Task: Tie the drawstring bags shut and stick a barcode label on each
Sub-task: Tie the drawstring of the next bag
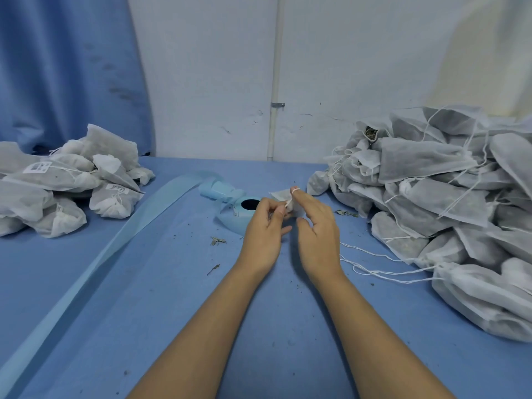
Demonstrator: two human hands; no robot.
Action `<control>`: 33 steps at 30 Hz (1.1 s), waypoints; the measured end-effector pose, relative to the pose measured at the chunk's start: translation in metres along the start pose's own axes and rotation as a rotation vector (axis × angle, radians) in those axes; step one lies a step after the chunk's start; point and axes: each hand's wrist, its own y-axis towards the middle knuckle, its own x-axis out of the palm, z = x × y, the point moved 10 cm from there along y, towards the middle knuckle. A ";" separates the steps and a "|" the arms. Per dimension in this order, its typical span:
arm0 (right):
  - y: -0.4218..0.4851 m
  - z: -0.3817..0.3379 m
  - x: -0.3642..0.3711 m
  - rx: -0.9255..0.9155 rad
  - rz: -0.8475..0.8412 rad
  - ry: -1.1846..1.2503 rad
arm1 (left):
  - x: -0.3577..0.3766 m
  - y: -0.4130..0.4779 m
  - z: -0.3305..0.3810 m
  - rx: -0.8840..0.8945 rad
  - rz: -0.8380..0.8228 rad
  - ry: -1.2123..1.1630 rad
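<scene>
Above the middle of the blue table, both hands work on one small white drawstring bag (283, 197). My left hand (266, 226) pinches its drawstring near the bag's neck. The string is looped round the index fingertip of my right hand (315, 223), whose fingers curl against the bag. Most of the bag is hidden behind my fingers. Just behind my hands lies the roll of barcode labels (239, 210) on light blue backing.
A big heap of untied white bags (449, 203) with loose strings fills the right side. Tied, labelled bags (66, 180) are piled at the left. A long strip of empty blue backing paper (95, 260) runs diagonally across the table. Dry herb crumbs (217, 241) are scattered about.
</scene>
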 end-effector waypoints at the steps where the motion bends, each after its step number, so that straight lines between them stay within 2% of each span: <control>1: 0.000 0.002 -0.002 0.037 0.021 0.088 | 0.001 0.000 -0.003 -0.021 -0.008 0.003; 4: -0.001 0.011 0.000 0.184 0.031 0.343 | 0.003 -0.002 -0.011 -0.091 -0.032 0.004; 8: 0.001 0.022 0.008 0.264 -0.029 0.405 | -0.009 -0.003 -0.009 -0.089 0.039 0.121; 13: -0.003 0.016 0.014 0.210 -0.111 0.221 | -0.021 -0.004 0.002 0.019 0.148 0.262; 16: -0.004 0.007 0.019 0.130 -0.155 0.065 | -0.030 -0.005 0.011 0.077 0.232 0.241; 24: 0.000 0.002 0.031 0.124 -0.178 0.184 | -0.034 0.002 -0.002 -0.042 0.260 -0.102; 30: 0.002 0.000 0.025 0.094 -0.142 0.183 | -0.028 0.003 0.001 0.011 0.205 -0.049; 33: 0.001 -0.004 0.024 0.069 -0.136 0.155 | -0.031 0.002 0.003 0.033 0.203 0.053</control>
